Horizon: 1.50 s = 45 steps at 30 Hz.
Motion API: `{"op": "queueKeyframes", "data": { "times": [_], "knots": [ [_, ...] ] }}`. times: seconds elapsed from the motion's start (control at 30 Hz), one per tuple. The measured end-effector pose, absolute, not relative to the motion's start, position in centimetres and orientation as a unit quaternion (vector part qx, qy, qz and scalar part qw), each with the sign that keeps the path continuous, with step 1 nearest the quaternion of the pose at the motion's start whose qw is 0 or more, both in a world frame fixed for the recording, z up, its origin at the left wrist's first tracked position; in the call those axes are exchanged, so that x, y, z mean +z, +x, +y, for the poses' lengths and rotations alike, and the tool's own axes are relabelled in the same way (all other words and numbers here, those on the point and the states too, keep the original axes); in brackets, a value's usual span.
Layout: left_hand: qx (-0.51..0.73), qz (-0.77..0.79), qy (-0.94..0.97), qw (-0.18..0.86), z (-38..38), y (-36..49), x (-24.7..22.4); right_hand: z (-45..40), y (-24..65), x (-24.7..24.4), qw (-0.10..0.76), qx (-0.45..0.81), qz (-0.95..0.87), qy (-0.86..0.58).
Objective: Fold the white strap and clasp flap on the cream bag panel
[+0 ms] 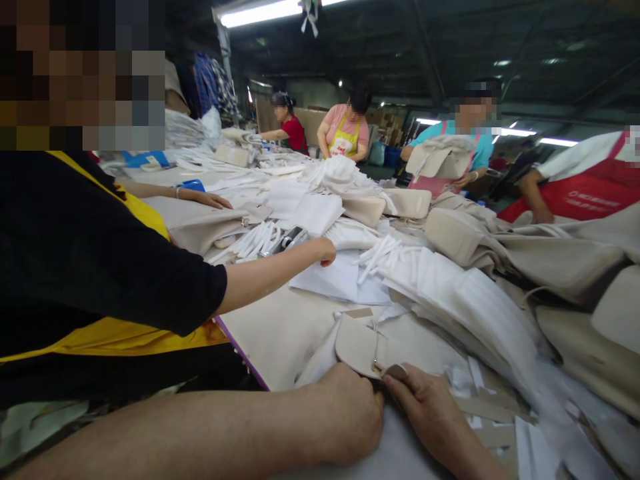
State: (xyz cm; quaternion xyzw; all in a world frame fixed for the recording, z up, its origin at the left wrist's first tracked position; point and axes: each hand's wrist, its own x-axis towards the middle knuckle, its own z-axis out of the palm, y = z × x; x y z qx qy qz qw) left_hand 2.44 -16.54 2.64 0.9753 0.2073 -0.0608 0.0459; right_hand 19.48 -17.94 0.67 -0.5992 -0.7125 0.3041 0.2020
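Note:
A beige handbag (357,343) with a rounded flap and a small gold-coloured metal fitting lies in front of me on the table. My left hand (353,410) is closed in a fist at the flap's near edge; its fingertips are hidden, though it appears to grip the bag there. Between the thumb and fingers of my right hand (427,403) is a small beige tab (397,372), just right of the fitting. Whether this tab is joined to the bag, I cannot tell. Pale sheet material lies under both hands.
On the left, a co-worker's bare arm (273,273) reaches across the table near white paper sheets (325,277). White wrapping (465,293) and beige bags (560,260) are heaped on the right. Several people stand farther back. Scraps (493,437) lie beside my right hand.

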Motion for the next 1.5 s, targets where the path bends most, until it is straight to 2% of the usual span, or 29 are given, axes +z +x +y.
{"op": "queueKeyframes", "data": {
  "times": [0.33, 0.6, 0.97, 1.17, 1.33, 1.5],
  "knots": [
    [-0.057, 0.201, 0.975, 0.073, -16.7, 1.6, 3.1, -19.1, 19.0, 0.2, 0.148, 0.15, -0.805, -0.554],
    [-0.063, 0.191, 0.975, 0.091, -17.0, 1.3, 3.1, -19.6, 18.6, -0.9, 0.206, 0.002, -0.848, -0.488],
    [-0.038, 0.207, 0.973, 0.092, -17.0, 0.6, 3.9, -19.6, 18.2, -1.0, 0.209, -0.033, -0.863, -0.46],
    [-0.047, 0.214, 0.969, 0.111, -16.9, 0.6, 3.8, -19.7, 17.9, -1.1, 0.198, -0.091, -0.878, -0.425],
    [-0.04, 0.213, 0.964, 0.155, -15.9, -0.5, 5.0, -19.7, 18.0, -0.9, 0.189, -0.05, -0.871, -0.451],
    [0.164, 0.339, 0.889, 0.261, -15.3, -3.7, 5.2, -19.4, 18.8, -0.7, 0.19, 0.078, -0.833, -0.514]
  ]
}}
